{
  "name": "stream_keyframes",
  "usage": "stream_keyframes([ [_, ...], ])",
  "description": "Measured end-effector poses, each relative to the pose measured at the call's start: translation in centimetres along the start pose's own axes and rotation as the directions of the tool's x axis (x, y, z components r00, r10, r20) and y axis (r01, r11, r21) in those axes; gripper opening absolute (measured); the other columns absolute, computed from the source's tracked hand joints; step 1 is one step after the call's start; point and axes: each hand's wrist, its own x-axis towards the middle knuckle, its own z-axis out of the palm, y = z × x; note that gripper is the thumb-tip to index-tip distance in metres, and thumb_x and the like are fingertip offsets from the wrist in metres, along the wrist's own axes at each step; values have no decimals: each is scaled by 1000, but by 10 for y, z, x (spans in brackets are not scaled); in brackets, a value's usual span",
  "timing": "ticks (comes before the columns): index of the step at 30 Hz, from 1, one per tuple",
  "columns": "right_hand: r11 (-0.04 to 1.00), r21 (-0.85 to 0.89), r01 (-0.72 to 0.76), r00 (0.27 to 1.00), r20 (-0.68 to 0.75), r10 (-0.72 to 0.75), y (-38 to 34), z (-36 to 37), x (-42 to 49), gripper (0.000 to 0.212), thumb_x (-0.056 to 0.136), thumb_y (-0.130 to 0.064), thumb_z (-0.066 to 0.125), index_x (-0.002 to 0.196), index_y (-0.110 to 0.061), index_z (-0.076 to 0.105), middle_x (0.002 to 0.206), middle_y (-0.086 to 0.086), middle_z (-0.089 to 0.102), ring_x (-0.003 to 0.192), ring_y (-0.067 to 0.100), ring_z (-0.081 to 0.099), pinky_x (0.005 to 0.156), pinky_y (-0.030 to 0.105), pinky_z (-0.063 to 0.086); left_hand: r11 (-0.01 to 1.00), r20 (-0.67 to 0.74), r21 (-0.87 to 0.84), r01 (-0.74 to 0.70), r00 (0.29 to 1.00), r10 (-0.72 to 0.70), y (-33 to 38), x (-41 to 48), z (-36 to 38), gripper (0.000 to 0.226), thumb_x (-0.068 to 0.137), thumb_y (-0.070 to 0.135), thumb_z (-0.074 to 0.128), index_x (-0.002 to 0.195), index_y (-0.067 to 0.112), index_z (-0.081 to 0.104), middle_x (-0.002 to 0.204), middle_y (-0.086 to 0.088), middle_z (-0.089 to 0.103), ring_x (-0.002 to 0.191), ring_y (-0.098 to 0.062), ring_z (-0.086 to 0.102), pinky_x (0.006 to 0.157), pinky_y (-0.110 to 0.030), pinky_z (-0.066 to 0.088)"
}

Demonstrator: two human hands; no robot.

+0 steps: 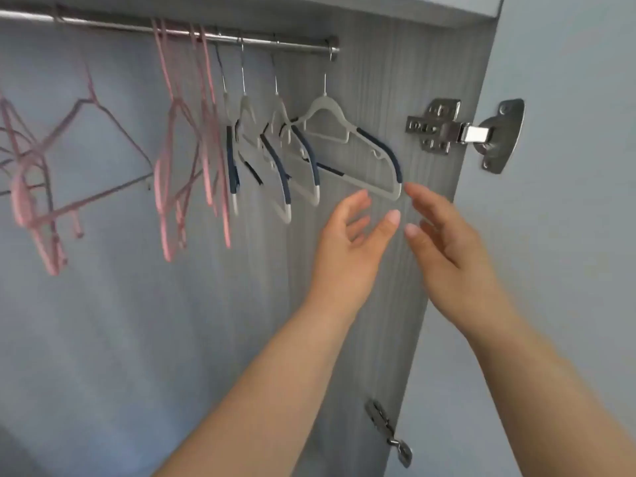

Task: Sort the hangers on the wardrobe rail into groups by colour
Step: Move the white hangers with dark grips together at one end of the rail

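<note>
A metal rail (282, 43) runs across the top of the wardrobe. Several pink hangers (172, 166) hang on its left and middle stretch. Several grey hangers with dark blue grips (303, 156) hang together at the right end; the rightmost grey hanger (378, 156) is turned flatter towards me. My left hand (347, 249) is open just below that hanger's lower right tip, fingers spread, holding nothing. My right hand (444, 235) is open beside it, fingertips close to the tip, not gripping it.
The wardrobe's grey side panel (395, 80) stands right behind the grey hangers. A metal door hinge (457, 132) sits at the upper right, a second hinge (389, 432) lower down. The open door (568, 201) is at the right.
</note>
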Motion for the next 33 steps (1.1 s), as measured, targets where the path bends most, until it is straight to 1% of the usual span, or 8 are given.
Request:
stream_keyframes([
  [4,980,-198,6,1000,10,-5,17,7,54,47,94,-8,40,140,-10,30,151,7,29,139,14,24,109,16,15,1000,-44,25,19,999,-18,-6,44,24,44,91,20,52,132,12,39,136,0,45,114,-5,43,79,0,33],
  [10,960,-280,0,996,-84,-25,40,31,93,48,92,-8,38,139,-2,28,146,17,34,135,25,33,108,26,23,998,-113,-20,66,991,-67,-28,84,29,42,95,21,44,135,13,35,123,4,47,105,-3,47,75,3,38],
  [14,962,-239,-132,991,-45,125,46,48,113,47,94,-20,39,137,-2,32,134,20,49,126,31,43,101,32,33,996,-85,-63,67,994,-72,-31,94,21,29,96,13,40,120,1,50,115,-12,60,102,-14,56,94,-25,44],
  [18,958,-136,-251,966,21,256,46,57,137,42,94,-28,41,128,-5,45,129,18,54,118,29,50,100,34,38,998,-76,43,-51,996,55,-35,92,15,27,89,-3,45,112,3,58,99,-12,67,89,-14,62,82,-24,49],
  [22,903,175,-393,919,81,385,38,62,153,26,93,-22,45,92,0,58,86,15,58,76,22,56,75,33,45,986,-88,109,-125,987,135,-38,90,10,33,82,-8,51,105,13,63,94,-11,70,86,-15,66,80,-23,52],
  [25,893,225,-389,921,121,370,35,70,159,19,95,-16,40,95,-7,57,94,15,66,83,23,65,69,30,52,983,-127,95,-158,977,169,-37,90,8,32,81,-8,52,97,17,65,89,-7,70,81,-9,66,75,-19,51],
  [29,920,204,-334,940,147,308,34,73,160,17,96,-12,33,99,-13,50,78,-1,62,60,10,62,43,16,49,984,-126,57,-171,976,177,-37,90,4,36,80,-11,50,97,16,66,92,-5,71,87,-10,67,77,-20,52],
  [33,953,109,-284,958,83,276,36,71,156,22,96,-16,34,93,-6,54,76,2,58,59,19,62,58,31,51,983,-96,77,-166,980,173,-39,89,6,34,82,-10,49,105,11,63,102,-10,68,95,-12,65,84,-22,51],
])
